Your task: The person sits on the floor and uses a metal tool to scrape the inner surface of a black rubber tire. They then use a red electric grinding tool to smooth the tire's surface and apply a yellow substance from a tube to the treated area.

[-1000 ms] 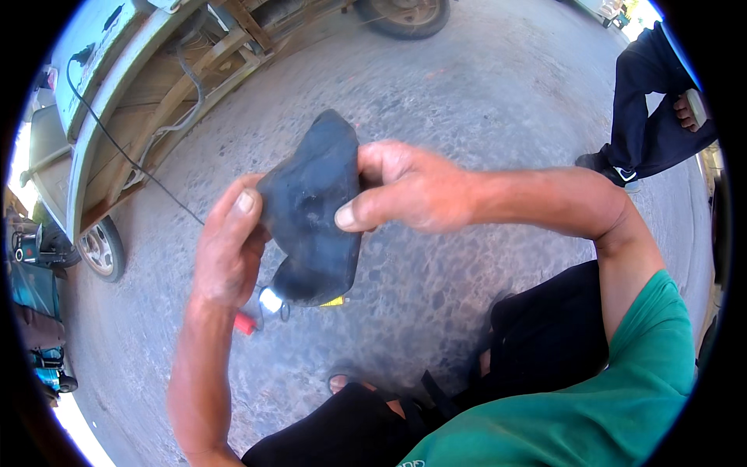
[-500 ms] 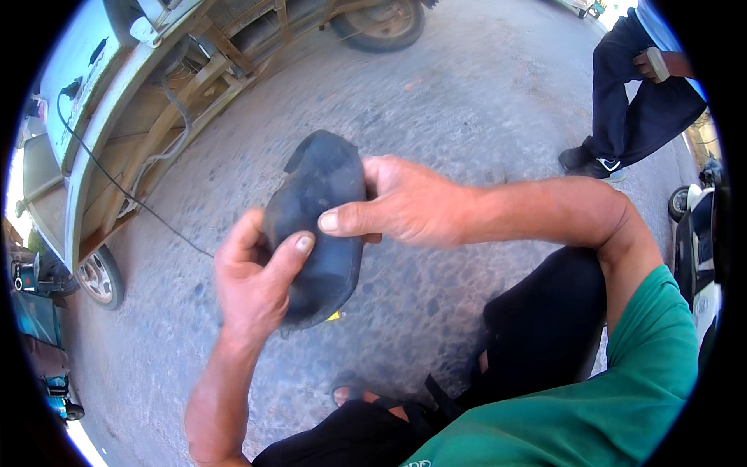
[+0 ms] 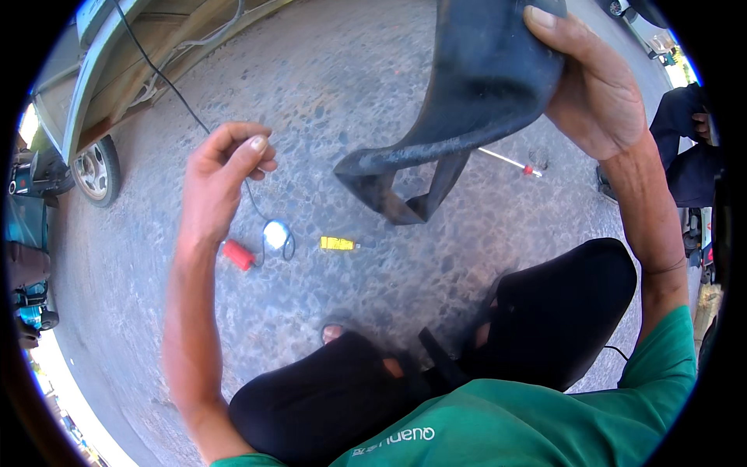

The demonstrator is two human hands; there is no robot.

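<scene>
A black rubber inner tube [image 3: 498, 86], flattened and bent into a loop, hangs at the upper right over the ground. My right hand [image 3: 599, 93] is closed on its upper right side, with the thumb on the front face and the fingers hidden behind. My left hand [image 3: 226, 175] is up on the left, apart from the tube; its fingers curl loosely toward the thumb and nothing shows in them. On the ground below lie a small yellow tube [image 3: 337, 244] with a narrow nozzle and a red cylindrical handle [image 3: 238, 254] next to a bright white round spot [image 3: 275, 233].
A thin metal rod with a red band [image 3: 529, 170] lies on the ground behind the tube. A dark cable [image 3: 167, 78] runs from the vehicle body [image 3: 101, 93] at upper left down past my left hand. Another person's dark-clad legs [image 3: 677, 148] are at the right.
My left hand has let go of the inner tube and moved up and left. My right hand has carried the tube up and right, where it hangs opened into a loop.
</scene>
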